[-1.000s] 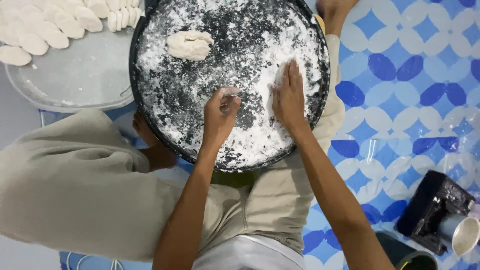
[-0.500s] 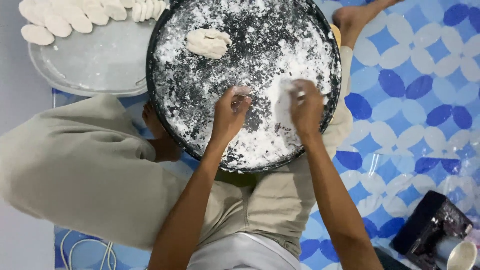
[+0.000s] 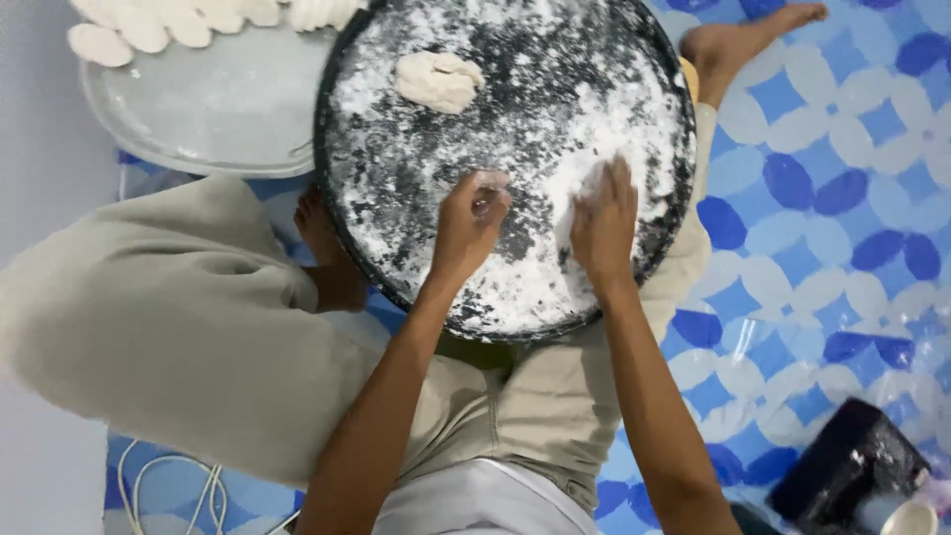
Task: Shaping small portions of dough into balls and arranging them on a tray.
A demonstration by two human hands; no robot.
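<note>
Both hands point(image 3: 535, 223) shifted nearer — dough lump point(image 3: 439, 80) beyond, apart

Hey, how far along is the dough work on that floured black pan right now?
Done: a row of shaped white pieces sits on the grey tray. In hand: the left hand pinches something small, hard to make out, while the right hand lies in the flour on the black round pan. Left: one dough lump on the pan, unshaped.
</note>
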